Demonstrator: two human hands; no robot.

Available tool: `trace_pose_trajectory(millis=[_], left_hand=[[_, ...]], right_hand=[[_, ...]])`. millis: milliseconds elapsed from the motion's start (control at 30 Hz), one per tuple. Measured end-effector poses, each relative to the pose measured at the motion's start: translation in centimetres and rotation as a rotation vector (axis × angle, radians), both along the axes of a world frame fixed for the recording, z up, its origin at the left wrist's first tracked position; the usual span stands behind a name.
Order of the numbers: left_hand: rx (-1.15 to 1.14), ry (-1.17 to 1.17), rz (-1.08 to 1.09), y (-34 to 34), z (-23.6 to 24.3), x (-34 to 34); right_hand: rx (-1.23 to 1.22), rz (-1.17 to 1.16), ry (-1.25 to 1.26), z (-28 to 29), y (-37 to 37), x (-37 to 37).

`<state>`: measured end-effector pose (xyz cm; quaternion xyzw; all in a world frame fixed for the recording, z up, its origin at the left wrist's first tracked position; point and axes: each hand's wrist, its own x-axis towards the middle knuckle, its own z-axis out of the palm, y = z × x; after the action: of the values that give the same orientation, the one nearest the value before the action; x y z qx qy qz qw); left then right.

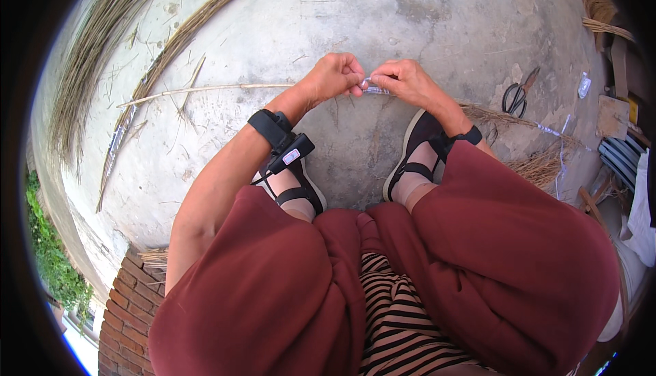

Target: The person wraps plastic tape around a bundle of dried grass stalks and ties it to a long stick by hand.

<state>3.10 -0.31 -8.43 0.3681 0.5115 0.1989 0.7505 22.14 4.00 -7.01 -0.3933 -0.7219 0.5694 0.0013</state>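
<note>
At the left of the concrete floor, one thick bundle of brown stalks lies with no wrapping that I can see. Just right of it rests a narrow bundle with white strip showing along parts of its length, so I rate that wrapping as at least begun.

Next, a pale stalk runs toward my left hand, whose grip is narrow, thumb and fingers pinched on a white strip. My right hand, just beside it, pinches the same strip; both are above the floor, ahead of my shoes. I judge the fastening here to be partway and its securing outstanding; whether any knot exists, I cannot tell.

Farther right, thin brushy stalks carry strip near their end, and scissors lie apart from both hands.

Count, left to right: thick bundle, one; narrow bundle, one; pale stalk, one; hands, two; shoes, two; scissors, one pair; loose stalks, too many to count.
</note>
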Motion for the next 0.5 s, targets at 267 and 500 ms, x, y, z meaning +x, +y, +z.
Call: trace_pose_trajectory(millis=[267,500], left_hand=[[-0.179,-0.014,0.060,0.6,0.2,-0.1],[-0.154,0.012,0.075,0.5,0.1,0.1]], right_hand=[[0.476,0.173,0.056,1.4,-1.1,-0.9],[0.227,0.072,-0.018,1.8,-0.4,-0.5]])
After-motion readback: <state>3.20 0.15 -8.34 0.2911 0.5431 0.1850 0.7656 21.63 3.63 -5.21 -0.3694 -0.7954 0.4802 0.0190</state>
